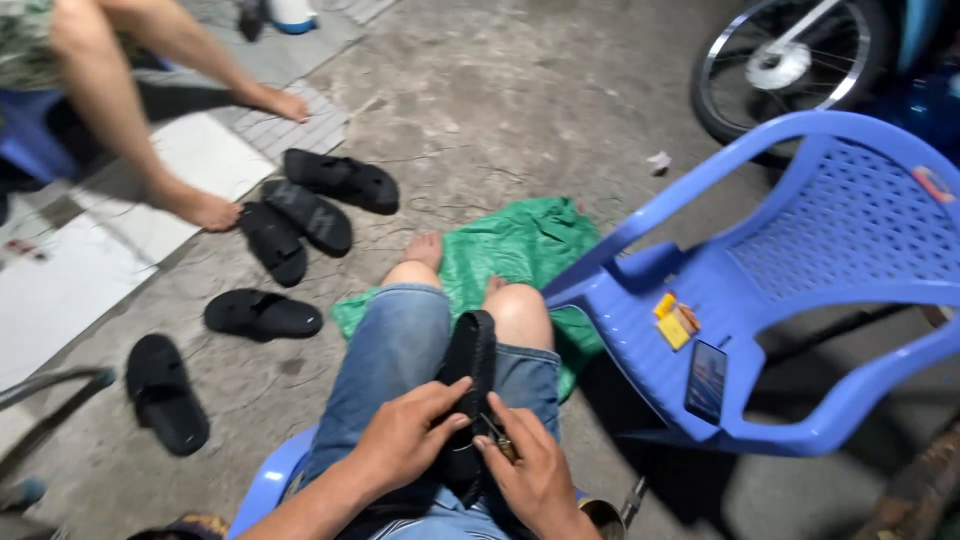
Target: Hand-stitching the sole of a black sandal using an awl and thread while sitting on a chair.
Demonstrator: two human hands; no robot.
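Note:
I sit on a low blue stool in denim shorts, knees apart. A black sandal (470,360) stands on edge on my lap between my thighs. My left hand (405,435) grips its near end from the left, thumb on the sole edge. My right hand (530,470) presses against the sandal's right side, pinching a small metal tool (497,436) at the sole. My bare feet rest on a green plastic sheet (525,245) spread over the concrete.
Several black sandals (300,215) lie scattered on the ground at left. Another person's bare legs (120,110) reach in from the upper left. A blue plastic chair (800,280) at right holds a phone (706,380) and small yellow packs (675,322). A motorbike wheel (780,60) stands behind.

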